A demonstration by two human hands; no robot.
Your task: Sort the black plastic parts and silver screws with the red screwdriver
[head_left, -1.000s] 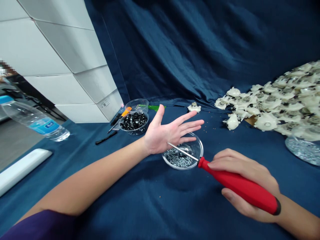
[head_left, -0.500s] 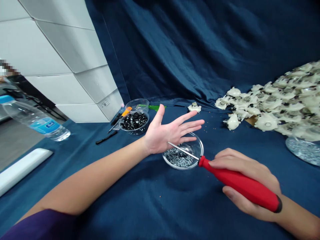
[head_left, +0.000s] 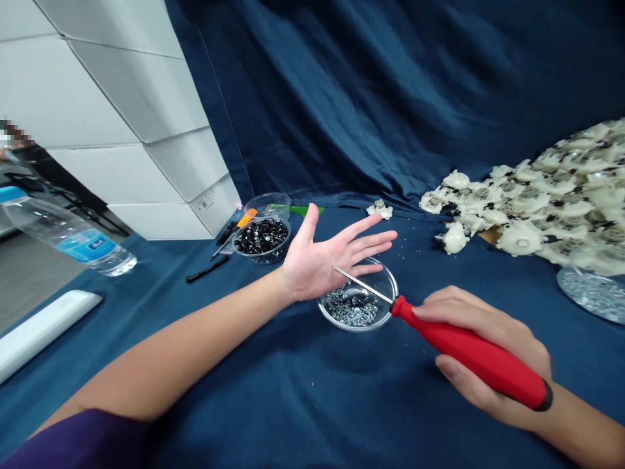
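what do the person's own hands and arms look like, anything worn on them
The left hand and right hand are both bare, with no gloves, and no watch or bracelet shows on either wrist. A dark purple sleeve covers the upper left arm, leaving the forearm uncovered. No right sleeve is in view.

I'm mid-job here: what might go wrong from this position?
The tip of the red screwdriver points at the open left hand; if the right hand slipped, it might jab that palm.

The clear bowl shows behind the left hand; a careless sweep might tip it, scattering its small silver pieces.
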